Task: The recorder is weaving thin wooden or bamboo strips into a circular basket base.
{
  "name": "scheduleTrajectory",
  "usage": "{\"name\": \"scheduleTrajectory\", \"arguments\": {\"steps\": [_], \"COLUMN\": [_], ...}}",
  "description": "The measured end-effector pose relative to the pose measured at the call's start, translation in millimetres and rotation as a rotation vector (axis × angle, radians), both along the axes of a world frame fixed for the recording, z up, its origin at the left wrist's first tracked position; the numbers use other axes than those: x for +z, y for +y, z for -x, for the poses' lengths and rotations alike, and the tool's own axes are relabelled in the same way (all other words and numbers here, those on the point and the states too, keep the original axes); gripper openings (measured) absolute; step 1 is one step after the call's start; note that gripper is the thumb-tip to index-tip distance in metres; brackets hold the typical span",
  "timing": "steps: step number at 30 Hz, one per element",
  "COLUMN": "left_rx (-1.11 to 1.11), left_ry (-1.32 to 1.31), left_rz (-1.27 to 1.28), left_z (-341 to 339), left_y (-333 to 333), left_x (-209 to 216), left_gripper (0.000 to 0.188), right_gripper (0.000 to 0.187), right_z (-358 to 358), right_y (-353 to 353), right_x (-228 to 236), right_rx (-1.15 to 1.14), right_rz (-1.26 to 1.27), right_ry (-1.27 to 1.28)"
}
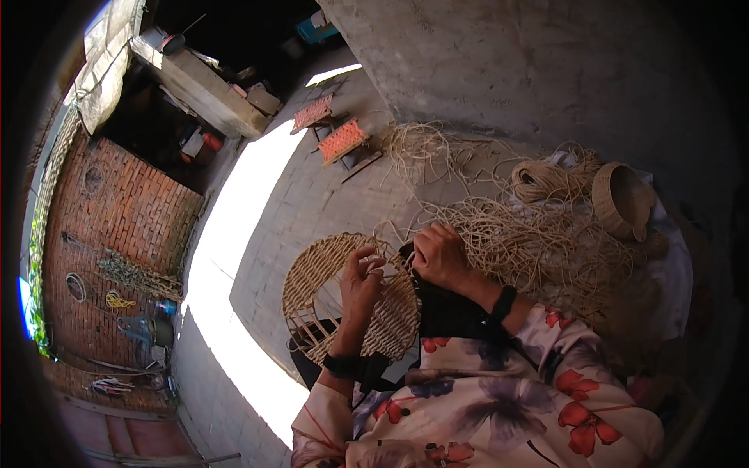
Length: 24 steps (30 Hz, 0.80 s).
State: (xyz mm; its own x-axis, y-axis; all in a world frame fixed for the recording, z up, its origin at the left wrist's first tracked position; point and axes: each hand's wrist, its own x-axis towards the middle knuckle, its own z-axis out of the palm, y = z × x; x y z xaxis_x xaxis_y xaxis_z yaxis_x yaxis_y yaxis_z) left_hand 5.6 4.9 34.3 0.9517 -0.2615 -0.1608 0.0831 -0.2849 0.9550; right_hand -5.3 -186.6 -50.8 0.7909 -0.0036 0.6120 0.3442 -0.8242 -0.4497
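The left hand (360, 282) pinches the weave of a round, half-woven tan straw mat on a spoked frame (320, 273), which lies tilted across the person's lap; the right hand (438, 253), at the mat's upper right edge, is closed on a thin pale straw strand (394, 234). The strand runs taut from the mat toward the loose tangled heap of tan straw cord (530, 242) just right of the mat, so I judge a hard pull could snag it there or snap it, and a slack pinch could let the last rows loosen. Beyond the heap, farther from the mat, sit a coiled bundle of cord (546, 179) and a small woven straw basket (622, 199) on its side. Well above the mat stand two low stools with orange woven seats (331, 129).
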Motion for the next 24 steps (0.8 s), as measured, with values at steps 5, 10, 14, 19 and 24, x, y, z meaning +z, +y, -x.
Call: {"name": "scheduleTrajectory", "arguments": {"steps": [5,10,14,19,24], "left_rx": [0.127,-0.045,-0.100,-0.100,-0.091], "left_ry": [-0.561,-0.791,-0.818,-0.854,-0.822], "left_rz": [-0.295,-0.488,-0.529,-0.542,-0.553], "left_z": [8,21,21,21,22], "left_y": [31,25,13,7,8], "left_x": [-11,-32,-30,-33,-38], "left_gripper": [0.032,0.007,0.007,0.008,0.009], "right_gripper": [0.012,0.006,0.005,0.022,0.022], "right_z": [-2,-5,-3,-16,-33], "right_y": [-10,-4,-9,-24,-24], "right_x": [-7,1,2,-19,-36], "right_rx": [-0.129,-0.045,0.119,-0.011,0.072], "right_rz": [-0.706,-0.485,-0.044,-0.619,-1.088], "right_ry": [0.230,0.087,-0.129,0.269,0.472]}}
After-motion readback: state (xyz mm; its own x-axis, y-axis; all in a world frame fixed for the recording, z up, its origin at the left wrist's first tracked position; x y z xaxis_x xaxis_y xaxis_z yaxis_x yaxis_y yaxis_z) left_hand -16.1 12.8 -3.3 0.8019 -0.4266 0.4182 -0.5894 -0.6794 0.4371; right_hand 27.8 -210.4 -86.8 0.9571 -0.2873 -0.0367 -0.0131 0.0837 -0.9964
